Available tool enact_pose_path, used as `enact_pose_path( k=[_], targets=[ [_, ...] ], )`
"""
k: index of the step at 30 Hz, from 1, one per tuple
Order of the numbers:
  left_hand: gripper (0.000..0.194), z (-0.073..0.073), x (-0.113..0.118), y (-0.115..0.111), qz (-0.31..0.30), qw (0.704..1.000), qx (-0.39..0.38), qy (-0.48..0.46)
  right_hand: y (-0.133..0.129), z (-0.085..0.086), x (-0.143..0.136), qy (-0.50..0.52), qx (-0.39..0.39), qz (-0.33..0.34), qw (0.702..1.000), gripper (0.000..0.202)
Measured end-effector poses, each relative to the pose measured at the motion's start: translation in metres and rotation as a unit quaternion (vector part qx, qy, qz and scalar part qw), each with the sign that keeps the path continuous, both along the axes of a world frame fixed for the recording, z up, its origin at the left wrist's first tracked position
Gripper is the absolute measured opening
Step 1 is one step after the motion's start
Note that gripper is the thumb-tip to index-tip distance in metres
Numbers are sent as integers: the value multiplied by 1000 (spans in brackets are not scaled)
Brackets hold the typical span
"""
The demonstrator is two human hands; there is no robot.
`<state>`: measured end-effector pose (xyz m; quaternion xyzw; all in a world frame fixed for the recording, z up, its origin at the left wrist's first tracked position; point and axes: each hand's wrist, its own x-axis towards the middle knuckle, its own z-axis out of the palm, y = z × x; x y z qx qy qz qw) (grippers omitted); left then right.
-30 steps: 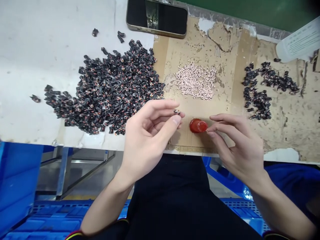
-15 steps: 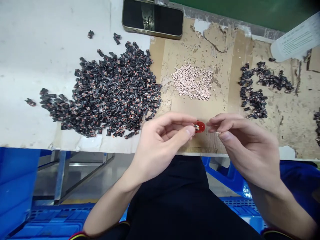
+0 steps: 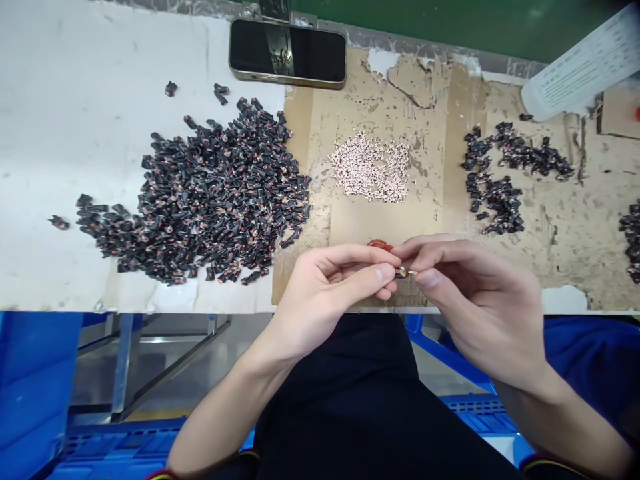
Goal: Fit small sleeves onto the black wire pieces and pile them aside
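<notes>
Between thumb and index finger, my left hand (image 3: 340, 283) pinches a small black part (image 3: 401, 272) whose light end faces right. My right hand (image 3: 475, 293) is closed in a pinch on a tiny pale copper-coloured piece (image 3: 413, 272), its tip pointing at the black part with hardly any gap. Behind the fingertips a red round object (image 3: 381, 245) shows only in part. A spread of tiny pinkish copper pieces (image 3: 370, 167) lies on the cardboard beyond my hands. To the left is a large heap of black parts (image 3: 215, 193) with orange-red ends.
A dark-screened phone (image 3: 287, 53) rests at the back edge. Smaller clusters of black parts (image 3: 500, 200) lie on the right, near a leaning white translucent container (image 3: 583, 67). The table's front edge (image 3: 190, 307) runs just under my wrists. Blue crates (image 3: 35, 387) stand below.
My hands have come together, bringing the copper piece up to the black part. The red object is now largely covered by my fingers. The whole view has shifted slightly.
</notes>
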<state>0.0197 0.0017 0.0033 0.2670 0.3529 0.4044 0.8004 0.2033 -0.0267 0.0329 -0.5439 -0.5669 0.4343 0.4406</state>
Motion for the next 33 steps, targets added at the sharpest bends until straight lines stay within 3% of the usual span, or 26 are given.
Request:
enact_pose_path(
  k=[14,21,28,33],
  targets=[
    [12,9,-8,3,-19,999,34,18,8,2,4,-8,12,52,999,19],
    [10,21,-1,-3,25,1000,-16,11,11,4,0,39,6,19,999,24],
    [2,16,6,-10,37,996,-50,-68,11,3,-3,58,4,11,998,27],
    [18,17,13,-15,86,994,-42,-62,4,2,-10,44,35,-40,998,40]
  ],
)
